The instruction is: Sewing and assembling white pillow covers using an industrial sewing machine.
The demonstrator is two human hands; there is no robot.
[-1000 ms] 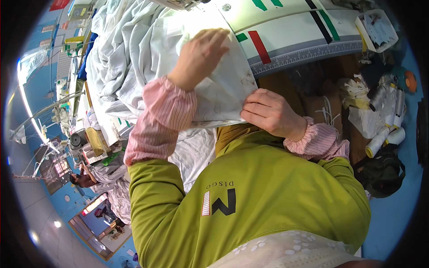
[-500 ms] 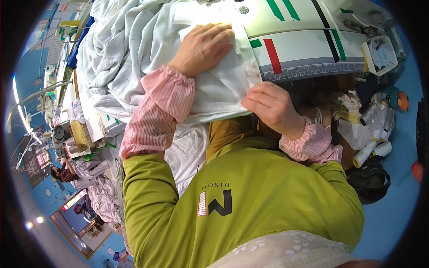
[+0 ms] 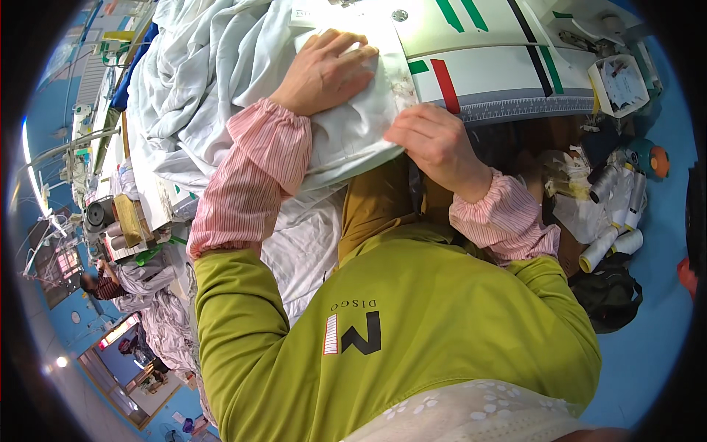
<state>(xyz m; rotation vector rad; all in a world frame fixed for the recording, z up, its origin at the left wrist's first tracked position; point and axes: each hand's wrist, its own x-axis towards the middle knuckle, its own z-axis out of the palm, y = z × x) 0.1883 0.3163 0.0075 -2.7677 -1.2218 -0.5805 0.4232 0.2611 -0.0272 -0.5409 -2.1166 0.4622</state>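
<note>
A large white cloth point(image 3: 195, 96) lies in loose folds over the left of the work table, with a flatter part under my hands. My left hand point(image 3: 324, 72) rests flat on this part, palm down, fingers stretched toward a bright lit spot at the top. At the cloth's near right edge, my right hand point(image 3: 436, 146) pinches the hem between thumb and fingers. Brownish smudges mark the cloth's border just beyond those fingertips. Metal machine parts point(image 3: 342, 3) show only in part at the upper edge.
A grey ruler strip point(image 3: 526, 108) runs along the table's near edge, with red tape point(image 3: 445, 85) and green and black strips beyond. A small white box point(image 3: 622, 85) stands at right. Thread spools point(image 3: 600, 250) and a black bag point(image 3: 610, 298) lie lower right. Two people are far left.
Both hands have shifted a little away from me and to the left. The cloth's right edge has moved with them, and the right hand keeps its pinch.
</note>
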